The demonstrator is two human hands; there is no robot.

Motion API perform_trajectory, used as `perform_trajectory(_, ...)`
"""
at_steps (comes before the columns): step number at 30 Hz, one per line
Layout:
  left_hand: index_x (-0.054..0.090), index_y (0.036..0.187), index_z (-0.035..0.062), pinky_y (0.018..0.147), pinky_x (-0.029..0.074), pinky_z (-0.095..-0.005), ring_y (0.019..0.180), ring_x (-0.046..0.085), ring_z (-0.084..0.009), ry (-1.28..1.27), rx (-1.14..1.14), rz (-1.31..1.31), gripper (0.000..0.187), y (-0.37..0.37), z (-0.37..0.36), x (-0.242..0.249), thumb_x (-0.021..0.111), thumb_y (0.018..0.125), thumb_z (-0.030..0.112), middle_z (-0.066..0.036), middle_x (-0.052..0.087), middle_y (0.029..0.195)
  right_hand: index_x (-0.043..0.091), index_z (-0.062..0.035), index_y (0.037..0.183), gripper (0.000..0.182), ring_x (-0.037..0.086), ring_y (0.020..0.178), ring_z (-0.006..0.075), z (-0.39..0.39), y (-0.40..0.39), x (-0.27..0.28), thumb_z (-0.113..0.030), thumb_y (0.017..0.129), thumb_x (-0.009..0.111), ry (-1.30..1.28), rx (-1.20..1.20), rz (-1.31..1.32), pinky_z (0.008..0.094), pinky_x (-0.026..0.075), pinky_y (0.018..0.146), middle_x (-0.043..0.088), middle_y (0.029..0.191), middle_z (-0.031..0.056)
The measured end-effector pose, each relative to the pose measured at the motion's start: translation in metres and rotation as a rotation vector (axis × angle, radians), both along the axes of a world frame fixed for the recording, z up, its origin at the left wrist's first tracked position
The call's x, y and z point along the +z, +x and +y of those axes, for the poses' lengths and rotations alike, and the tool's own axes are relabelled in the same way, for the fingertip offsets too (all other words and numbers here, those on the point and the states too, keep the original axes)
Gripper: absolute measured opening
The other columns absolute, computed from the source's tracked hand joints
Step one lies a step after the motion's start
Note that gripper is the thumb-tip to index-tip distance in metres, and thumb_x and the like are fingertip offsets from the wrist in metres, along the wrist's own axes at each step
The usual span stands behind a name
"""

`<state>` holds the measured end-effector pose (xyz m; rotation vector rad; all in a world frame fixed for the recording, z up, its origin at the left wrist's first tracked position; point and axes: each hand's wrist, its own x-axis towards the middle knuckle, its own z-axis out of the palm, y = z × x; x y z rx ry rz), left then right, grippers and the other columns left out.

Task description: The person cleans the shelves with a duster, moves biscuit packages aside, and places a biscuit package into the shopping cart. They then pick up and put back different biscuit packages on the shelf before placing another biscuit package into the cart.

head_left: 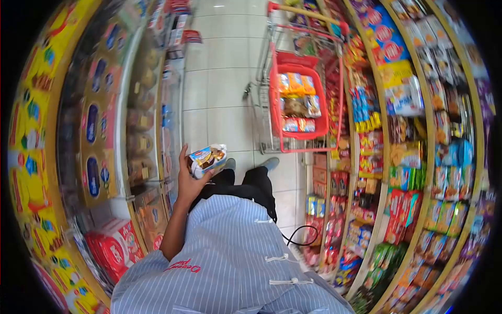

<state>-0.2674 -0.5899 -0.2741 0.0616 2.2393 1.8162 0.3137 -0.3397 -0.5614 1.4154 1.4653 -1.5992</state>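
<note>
The left hand (188,186) has its fingers partly open, bent around a shiny blue, white and brown packet (208,159), held before the waist. The wrapper looks slippery; with this one-hand hold, it could slide onto the pale tiled floor (225,55). Beyond stands a metal cart with red edges (308,150), carrying a red plastic basket (325,112). The packet's label is too blurred; the red lettering (183,266) on the striped blue shirt (230,240) I cannot read surely.

A blue-and-white striped cloth shirt (230,240) carries red lettering (184,266), the rectangular plastic basket (280,112) is bright red, and the smooth square floor tiles (230,52) are pale cream-white with darker grout lines.
</note>
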Motion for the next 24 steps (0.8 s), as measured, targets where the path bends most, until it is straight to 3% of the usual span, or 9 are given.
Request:
perform_trajectory(2,0.015,0.150,0.0087,0.101,0.045,-0.0376,0.114,0.056,-0.0275,-0.026,-0.132,-0.038,0.100,-0.008,0.004,-0.011,0.078,0.071,0.002,-0.020,0.051,0.124,0.063,-0.0067,0.109,0.030,0.063,0.083,0.0271,0.004,0.037,-0.013,-0.027,0.087,0.065,-0.596,-0.538,0.270,0.0370,0.051,0.069,0.063,0.095,0.0144)
perform_trajectory(4,0.015,0.150,0.0092,0.100,0.044,-0.0371,0.114,0.057,-0.0267,-0.040,-0.285,-0.037,0.100,-0.019,0.021,-0.020,0.077,0.072,0.003,-0.019,0.054,0.119,0.067,-0.0107,0.102,0.022,0.066,0.073,0.0216,0.013,0.061,-0.031,-0.026,0.086,0.066,-1.161,-0.840,0.530,0.0342,0.053,0.060,0.065,0.087,0.0084)
perform_trajectory(6,0.015,0.150,0.0091,0.100,0.045,-0.0365,0.113,0.057,-0.0262,-0.050,-0.461,0.006,0.099,-0.036,0.052,-0.011,0.078,0.073,0.004,-0.018,0.054,0.118,0.061,-0.0059,0.117,0.035,0.065,0.073,0.0192,0.045,0.009,-0.002,-0.031,0.092,0.057,-0.284,-0.654,0.142,0.0305,0.052,0.059,0.066,0.097,0.0084)
perform_trajectory(7,0.016,0.150,0.0090,0.099,0.045,-0.0360,0.112,0.057,-0.0256,-0.059,-0.580,0.057,0.099,-0.045,0.070,-0.003,0.078,0.073,0.004,-0.017,0.055,0.117,0.058,-0.0047,0.122,0.040,0.065,0.075,0.0185,0.047,-0.085,0.095,-0.032,0.093,0.055,0.126,-0.592,0.061,0.0297,0.051,0.059,0.067,0.100,0.0084)
perform_trajectory(10,0.017,0.149,0.0094,0.098,0.045,-0.0346,0.111,0.058,-0.0247,0.016,-0.749,0.221,0.098,-0.056,0.133,0.042,0.078,0.073,0.005,-0.015,0.054,0.119,0.058,-0.0047,0.119,0.040,0.061,0.077,0.0130,0.105,-0.177,0.174,-0.039,0.098,0.053,0.456,-0.470,0.288,0.0255,0.049,0.063,0.065,0.098,0.0051)
perform_trajectory(15,0.031,0.143,0.0055,0.098,0.045,-0.0334,0.112,0.057,-0.0214,0.369,-0.706,0.211,0.079,-0.021,0.221,0.096,0.075,0.079,0.009,-0.013,0.056,0.120,0.053,-0.0030,0.131,0.043,0.061,0.103,0.0157,0.159,-0.278,0.335,-0.029,0.097,0.058,0.549,-0.389,0.670,0.0313,0.050,0.086,0.061,0.121,0.0083)
perform_trajectory(17,0.039,0.138,0.0030,0.097,0.045,-0.0336,0.111,0.057,-0.0216,0.564,-0.662,-0.288,0.067,0.013,0.234,0.113,0.075,0.082,0.017,-0.014,0.055,0.123,0.051,-0.0035,0.133,0.045,0.058,0.109,0.0154,0.168,-0.278,0.382,-0.026,0.095,0.061,0.526,-0.123,0.824,0.0312,0.049,0.090,0.057,0.128,0.0096)
perform_trajectory(20,0.043,0.134,0.0025,0.094,0.046,-0.0326,0.111,0.056,-0.0190,0.577,-0.584,-0.380,0.057,0.071,0.244,0.105,0.071,0.085,0.016,-0.013,0.055,0.123,0.050,-0.0045,0.134,0.045,0.060,0.106,0.0149,0.162,-0.263,0.445,-0.019,0.093,0.063,0.555,-0.069,0.904,0.0296,0.050,0.088,0.057,0.126,0.0101)
perform_trajectory(24,0.044,0.130,0.0041,0.093,0.047,-0.0321,0.110,0.057,-0.0191,0.520,-0.521,-0.479,0.055,0.148,0.253,0.079,0.072,0.085,0.015,-0.012,0.056,0.120,0.048,-0.0065,0.136,0.053,0.064,0.092,0.0152,0.145,-0.230,0.450,-0.007,0.088,0.068,0.752,-0.061,0.951,0.0286,0.050,0.086,0.058,0.122,0.0100)
